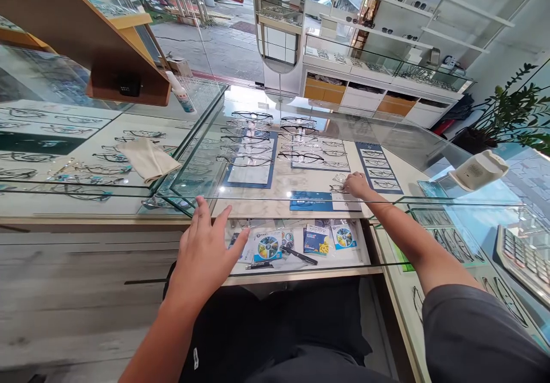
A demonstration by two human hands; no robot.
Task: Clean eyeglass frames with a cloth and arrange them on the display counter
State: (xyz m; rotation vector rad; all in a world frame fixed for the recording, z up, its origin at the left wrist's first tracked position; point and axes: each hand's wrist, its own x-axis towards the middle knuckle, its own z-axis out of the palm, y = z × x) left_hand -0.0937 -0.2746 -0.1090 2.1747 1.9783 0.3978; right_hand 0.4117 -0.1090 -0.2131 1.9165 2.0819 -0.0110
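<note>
A shop's glass display case (253,206) stood across the foreground, with a paved street (232,45) beyond it and wall shelves (382,27) at upper right. Inside, near the case's near edge and right of its middle, a thin-framed pair of glasses (337,188) lay just to the left of the fingertips of the wearer's right hand (356,184).

The frame's long axis ran roughly side to side, close to parallel with the near edge, so that its right end met the hand. The right hand's fingers were bunched together at that end; whether they were clamped on the frame could not be told. A blue card (310,201) lay between the glasses and the near edge, toward the left, while a blue-edged tray (389,191) of more frames stood to the right, just past the hand.

The right hand was by far the nearer. The left hand (208,248), its fingers spread wide and gripping nothing, hung palm down near the case's near left corner, well apart from the glasses. Below the near edge, a drawer (301,278) stood open between the forearms, holding a pen (301,255) and printed cards (317,239). A folded cloth (148,159) lay on the neighbouring case to the left, and a calculator (524,262) sat at the far right, beyond the right arm.
</note>
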